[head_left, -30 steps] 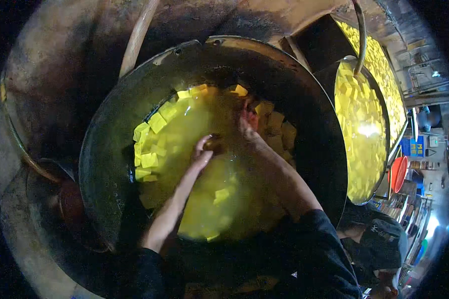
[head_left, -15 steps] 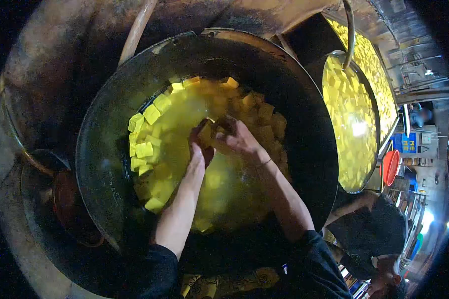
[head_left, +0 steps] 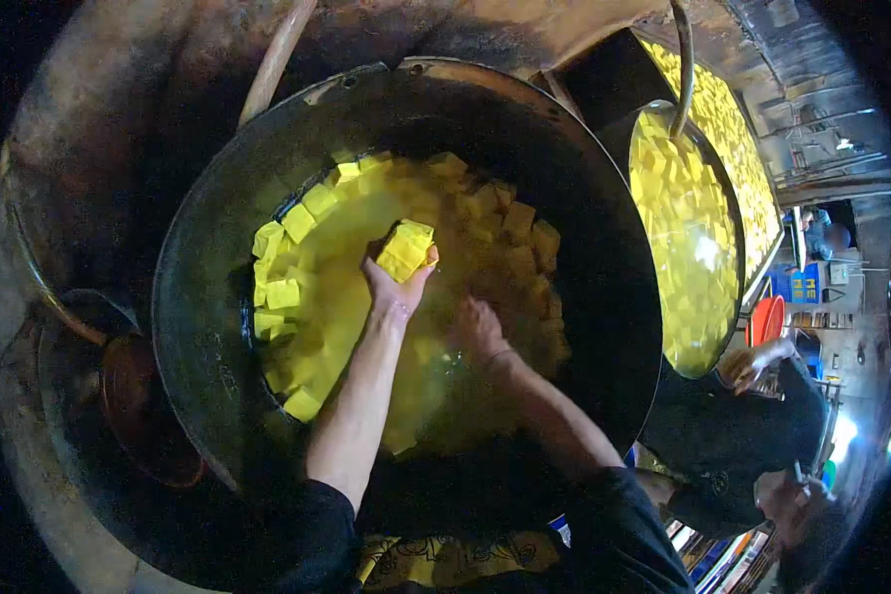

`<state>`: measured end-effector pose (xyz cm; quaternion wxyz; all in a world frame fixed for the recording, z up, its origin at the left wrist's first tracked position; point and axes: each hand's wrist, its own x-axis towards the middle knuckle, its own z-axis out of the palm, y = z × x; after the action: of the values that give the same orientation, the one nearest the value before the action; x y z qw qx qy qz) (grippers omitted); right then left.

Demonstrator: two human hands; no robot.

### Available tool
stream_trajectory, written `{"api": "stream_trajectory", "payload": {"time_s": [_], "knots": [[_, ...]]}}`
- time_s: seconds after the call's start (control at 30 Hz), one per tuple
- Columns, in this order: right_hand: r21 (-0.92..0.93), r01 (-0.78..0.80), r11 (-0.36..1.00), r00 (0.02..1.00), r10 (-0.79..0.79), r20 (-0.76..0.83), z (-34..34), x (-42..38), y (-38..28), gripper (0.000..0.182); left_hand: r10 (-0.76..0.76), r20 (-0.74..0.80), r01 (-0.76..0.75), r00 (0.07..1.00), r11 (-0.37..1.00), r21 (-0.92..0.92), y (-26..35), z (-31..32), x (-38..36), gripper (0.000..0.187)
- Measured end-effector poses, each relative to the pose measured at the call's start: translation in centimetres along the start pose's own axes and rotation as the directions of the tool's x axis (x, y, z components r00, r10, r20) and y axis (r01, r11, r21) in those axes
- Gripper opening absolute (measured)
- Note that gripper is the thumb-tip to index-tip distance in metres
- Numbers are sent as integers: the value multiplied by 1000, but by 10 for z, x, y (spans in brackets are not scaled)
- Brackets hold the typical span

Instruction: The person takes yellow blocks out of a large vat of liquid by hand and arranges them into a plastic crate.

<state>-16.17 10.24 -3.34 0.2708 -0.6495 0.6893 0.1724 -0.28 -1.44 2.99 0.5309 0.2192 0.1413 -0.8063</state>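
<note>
My left hand [head_left: 398, 282] is raised over the yellow liquid in a large dark wok [head_left: 208, 247]. In its cupped fingers rests a yellow tofu block [head_left: 406, 249], with its top face showing. Lower and to the right, my right hand [head_left: 482, 325] dips into the murky liquid, its fingers blurred and partly hidden. More tofu cubes [head_left: 300, 222] line the wok's left side, some standing above the surface. Along the right side, other cubes [head_left: 517, 224] sit in shadow.
A second pan [head_left: 736, 213] at the right holds many yellow cubes in liquid, beside a long tray [head_left: 770, 163] full of them. A co-worker in a dark shirt [head_left: 747, 426] bends close by on the right. A brown round vessel [head_left: 148, 406] stands at the left.
My hands were together around the block; now they are apart. The left one holds the block up, while the right has moved down into the liquid. The co-worker's arm has shifted.
</note>
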Motion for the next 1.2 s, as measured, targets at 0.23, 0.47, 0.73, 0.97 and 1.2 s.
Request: {"api": "stream_trajectory", "payload": {"time_s": [0.23,0.47,0.73,0.97,1.2], "knots": [[612,302,731,845,92,-526,136,81,15,44,-12,98,6,995,998,57,19,2,-6,40],[952,279,125,918,-325,-226,-119,-40,-3,44,-13,49,12,999,1000,18,21,4,-10,48],[819,456,348,889,-132,-439,-183,-112,-40,58,23,160,-77,987,939,336,-32,25,-38,38],[297,130,946,826,63,-561,-215,-193,-34,109,-341,284,241,896,911,334,-97,80,-90,40],[847,440,299,883,30,-469,-203,-352,41,101,-403,37,296,914,728,618,-205,177,-253,48]]}}
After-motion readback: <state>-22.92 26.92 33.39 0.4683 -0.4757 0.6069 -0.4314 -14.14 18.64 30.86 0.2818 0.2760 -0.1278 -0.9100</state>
